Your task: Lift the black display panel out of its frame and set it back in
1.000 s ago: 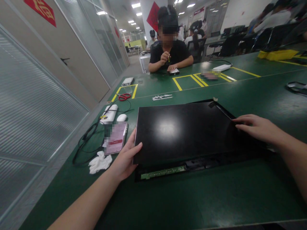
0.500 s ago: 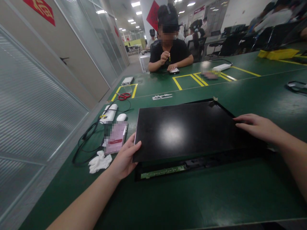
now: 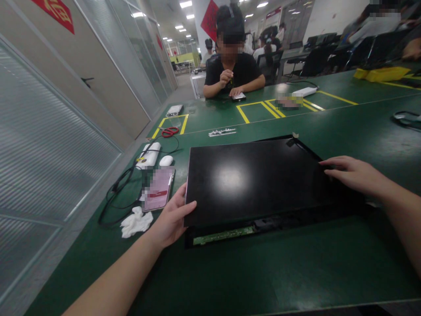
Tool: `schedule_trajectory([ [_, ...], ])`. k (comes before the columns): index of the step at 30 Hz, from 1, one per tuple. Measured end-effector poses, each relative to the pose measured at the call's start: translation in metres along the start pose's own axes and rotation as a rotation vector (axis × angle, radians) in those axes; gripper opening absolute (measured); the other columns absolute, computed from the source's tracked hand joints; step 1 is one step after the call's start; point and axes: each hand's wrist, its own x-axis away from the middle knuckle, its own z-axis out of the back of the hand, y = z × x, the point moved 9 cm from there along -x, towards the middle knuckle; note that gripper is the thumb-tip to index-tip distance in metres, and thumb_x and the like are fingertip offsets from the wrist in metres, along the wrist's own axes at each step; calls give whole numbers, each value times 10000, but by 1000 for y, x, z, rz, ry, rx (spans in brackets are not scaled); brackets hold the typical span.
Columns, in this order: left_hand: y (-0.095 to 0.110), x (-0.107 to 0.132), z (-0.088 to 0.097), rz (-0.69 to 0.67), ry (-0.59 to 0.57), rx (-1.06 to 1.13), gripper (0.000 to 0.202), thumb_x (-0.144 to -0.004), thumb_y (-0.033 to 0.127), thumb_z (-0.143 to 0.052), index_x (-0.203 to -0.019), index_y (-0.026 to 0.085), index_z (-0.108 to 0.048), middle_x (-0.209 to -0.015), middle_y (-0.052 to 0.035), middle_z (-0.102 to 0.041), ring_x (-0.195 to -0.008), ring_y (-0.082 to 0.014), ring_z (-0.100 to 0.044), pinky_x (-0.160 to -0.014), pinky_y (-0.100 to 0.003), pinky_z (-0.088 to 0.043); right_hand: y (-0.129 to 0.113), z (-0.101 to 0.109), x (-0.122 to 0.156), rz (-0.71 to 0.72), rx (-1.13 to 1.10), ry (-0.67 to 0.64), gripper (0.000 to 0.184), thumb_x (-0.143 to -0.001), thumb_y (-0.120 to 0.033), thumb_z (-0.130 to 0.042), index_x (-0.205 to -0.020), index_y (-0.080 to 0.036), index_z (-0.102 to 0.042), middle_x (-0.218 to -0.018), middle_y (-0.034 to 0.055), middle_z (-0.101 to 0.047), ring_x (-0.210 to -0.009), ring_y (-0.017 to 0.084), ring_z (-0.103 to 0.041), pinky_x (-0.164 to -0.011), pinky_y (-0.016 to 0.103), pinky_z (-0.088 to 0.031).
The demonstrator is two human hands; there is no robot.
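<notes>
A flat black screen panel (image 3: 263, 184) lies slightly raised and askew over a black display housing (image 3: 296, 219) on the green table. Along the housing's near edge a strip of green circuit board (image 3: 223, 236) shows below the panel. My left hand (image 3: 174, 217) grips the panel's left edge, thumb on top and fingers beneath. At the opposite side, my right hand (image 3: 351, 175) has its fingers closed at the panel's right edge; that edge is dark, so the exact contact is hard to see. A small piece of tape (image 3: 295, 135) sticks up at the housing's far corner.
To the left lie a phone (image 3: 159, 188), a white mouse (image 3: 166, 161), a white power strip (image 3: 148, 156) with black cables, crumpled tissue (image 3: 136, 222) and red-handled scissors (image 3: 170, 131). White scraps (image 3: 222, 132) lie beyond the panel. Across the table sits a person (image 3: 233, 70) handling a small device.
The panel's left side has dropped slightly toward the housing and shifted a little left, with my left hand still on it. My right hand has hardly moved.
</notes>
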Motion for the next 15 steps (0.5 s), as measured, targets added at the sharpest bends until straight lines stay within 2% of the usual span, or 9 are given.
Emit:
schedule_trajectory([
  [7, -1, 1, -3, -12, -11, -17, 802, -819, 136, -733, -1504, 293, -348, -1288, -64, -683, -1139, -261, -681, -984, -374, -555, 0, 0, -1, 30, 29, 12, 360, -508, -404, -460, -815, -278, -601, -910, 5, -536, -744, 166, -496, -698, 344, -382],
  [15, 0, 1, -6, -10, 4, -40, 791, -825, 161, -729, -1509, 314, -361, -1292, -57, -683, -1167, -270, -668, -1007, -380, -540, -3, 1, 1, 14, 32, -1, 386, -495, -411, -461, -833, -280, -595, -930, 3, -524, -743, 161, -492, -697, 333, -387],
])
